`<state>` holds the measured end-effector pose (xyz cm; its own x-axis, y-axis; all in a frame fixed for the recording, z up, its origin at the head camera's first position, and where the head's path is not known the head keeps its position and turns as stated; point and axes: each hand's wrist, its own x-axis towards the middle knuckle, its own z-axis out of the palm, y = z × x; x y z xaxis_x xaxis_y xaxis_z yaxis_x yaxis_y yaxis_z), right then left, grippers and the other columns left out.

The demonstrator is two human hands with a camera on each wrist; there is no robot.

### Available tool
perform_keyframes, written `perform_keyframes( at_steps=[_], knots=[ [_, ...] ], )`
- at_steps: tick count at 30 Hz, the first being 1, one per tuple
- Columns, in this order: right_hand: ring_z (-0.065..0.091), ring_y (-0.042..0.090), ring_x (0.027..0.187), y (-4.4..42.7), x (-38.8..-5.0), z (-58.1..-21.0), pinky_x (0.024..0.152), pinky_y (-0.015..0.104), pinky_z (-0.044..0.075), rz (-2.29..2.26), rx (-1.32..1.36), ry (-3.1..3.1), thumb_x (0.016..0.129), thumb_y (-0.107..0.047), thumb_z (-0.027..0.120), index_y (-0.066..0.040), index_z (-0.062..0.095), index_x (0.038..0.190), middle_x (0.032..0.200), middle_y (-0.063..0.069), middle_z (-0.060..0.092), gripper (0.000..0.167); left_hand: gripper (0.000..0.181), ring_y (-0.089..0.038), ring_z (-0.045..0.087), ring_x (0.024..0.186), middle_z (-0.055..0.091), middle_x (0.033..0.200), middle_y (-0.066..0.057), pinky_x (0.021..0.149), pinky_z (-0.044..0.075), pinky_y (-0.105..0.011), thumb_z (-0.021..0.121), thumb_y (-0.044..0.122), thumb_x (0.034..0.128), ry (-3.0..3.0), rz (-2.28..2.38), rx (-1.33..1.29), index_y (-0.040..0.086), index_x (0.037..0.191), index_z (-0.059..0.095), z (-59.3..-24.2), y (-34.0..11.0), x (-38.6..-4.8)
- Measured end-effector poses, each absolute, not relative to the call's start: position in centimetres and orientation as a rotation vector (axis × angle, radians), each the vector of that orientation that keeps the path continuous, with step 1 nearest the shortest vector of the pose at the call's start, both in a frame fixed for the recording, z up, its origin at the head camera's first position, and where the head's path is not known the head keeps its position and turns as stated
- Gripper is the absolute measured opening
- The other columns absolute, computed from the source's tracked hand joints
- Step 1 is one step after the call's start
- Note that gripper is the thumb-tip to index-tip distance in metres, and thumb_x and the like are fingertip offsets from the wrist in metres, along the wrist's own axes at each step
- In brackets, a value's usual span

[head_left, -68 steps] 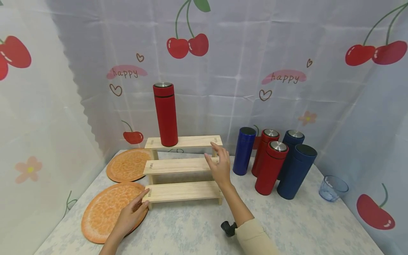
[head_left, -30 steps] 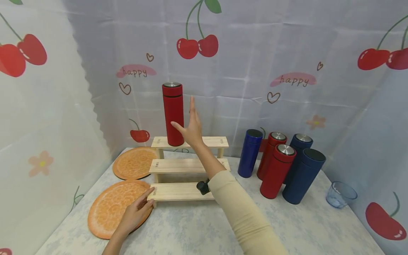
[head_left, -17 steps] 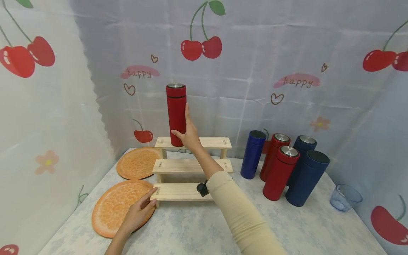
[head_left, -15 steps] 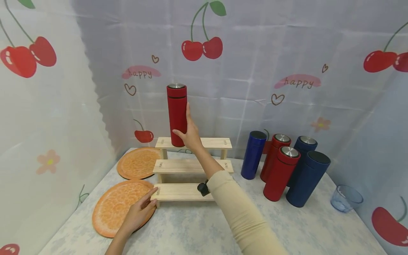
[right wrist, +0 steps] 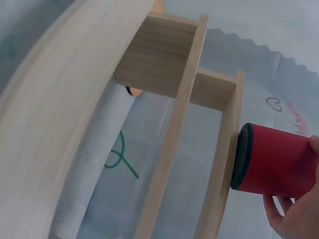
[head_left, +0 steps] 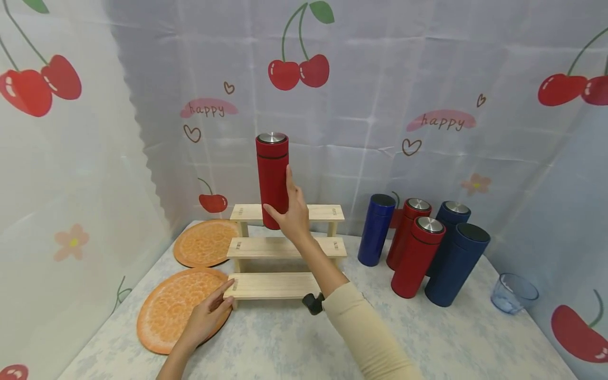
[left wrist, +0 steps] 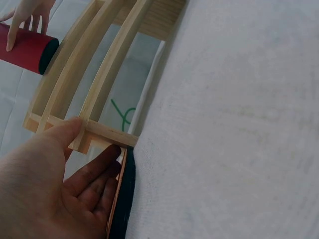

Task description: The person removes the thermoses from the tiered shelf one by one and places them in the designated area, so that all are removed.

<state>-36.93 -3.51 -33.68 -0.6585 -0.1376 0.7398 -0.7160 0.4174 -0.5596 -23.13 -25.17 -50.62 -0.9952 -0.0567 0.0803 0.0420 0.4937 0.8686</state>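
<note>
My right hand (head_left: 293,215) grips a red thermos (head_left: 273,179) with a steel-topped lid, thumb on its near side. The thermos is upright, its base hanging just in front of the top board of a three-step wooden display rack (head_left: 280,248). In the right wrist view, the dark base of the thermos (right wrist: 279,162) shows close to the top board's edge. My left hand (head_left: 204,316) holds the left end of the rack's lowest step. In the left wrist view, the thumb of the left hand (left wrist: 45,184) lies on the board's corner, with the fingers curled below.
Right of the rack stand a shiny blue thermos (head_left: 375,232), two red thermoses (head_left: 415,264) and two dark blue ones (head_left: 456,269). A clear blue glass (head_left: 514,295) is at the far right. Two round orange-slice mats (head_left: 166,311) lie left of the rack, before a cherry-print curtain (head_left: 332,121).
My right hand reached from the rack's right end to the red thermos, took hold of it, and has brought it off the top board, forward and slightly right. The left hand has stayed on the rack.
</note>
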Motion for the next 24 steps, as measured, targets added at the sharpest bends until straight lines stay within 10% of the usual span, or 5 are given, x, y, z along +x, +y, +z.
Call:
perform_keyframes(
  at_steps=[24],
  knots=[
    [0.051, 0.027, 0.099, 12.2, -30.9, -38.2, 0.075, 0.033, 0.05, 1.029, 0.631, -1.721, 0.068, -0.003, 0.081, -0.006, 0.014, 0.148, 0.119, 0.02, 0.047, 0.104, 0.055, -0.036, 0.045, 0.121, 0.037, 0.143, -0.012, 0.095, 0.042, -0.047, 0.054, 0.055, 0.0862, -2.66, -1.516, 0.043, 0.038, 0.137, 0.042, -50.2, -25.2, -23.2]
  ],
)
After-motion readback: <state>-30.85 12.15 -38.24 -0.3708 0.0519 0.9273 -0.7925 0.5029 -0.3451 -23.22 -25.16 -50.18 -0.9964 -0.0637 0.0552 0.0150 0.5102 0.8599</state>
